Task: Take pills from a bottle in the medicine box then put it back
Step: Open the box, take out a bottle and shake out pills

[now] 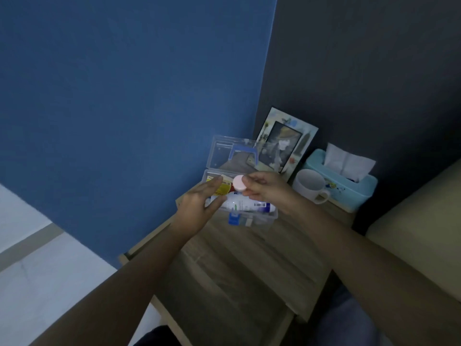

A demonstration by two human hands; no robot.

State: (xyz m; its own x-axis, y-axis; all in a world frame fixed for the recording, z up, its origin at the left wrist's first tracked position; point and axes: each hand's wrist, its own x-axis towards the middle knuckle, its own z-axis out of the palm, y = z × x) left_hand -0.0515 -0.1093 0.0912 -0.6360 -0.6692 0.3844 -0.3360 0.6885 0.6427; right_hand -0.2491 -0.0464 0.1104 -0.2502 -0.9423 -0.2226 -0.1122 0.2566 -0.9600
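the right hand pinches a small pink-capped bottle between thumb and fingers, holding it just above the open medicine box. the left hand hovers at the box's left side with fingers spread and loosely extended, gripping nothing, its fingertips just beside the bottle. inside the box a larger white bottle lies on its side, with a yellow and red packet behind it. the box's clear lid stands upright at the back, and a blue latch hangs at the front. the box sits on a wooden tabletop. to the right of the box stand a white mug and a teal tissue box, and behind the box leans a picture frame.
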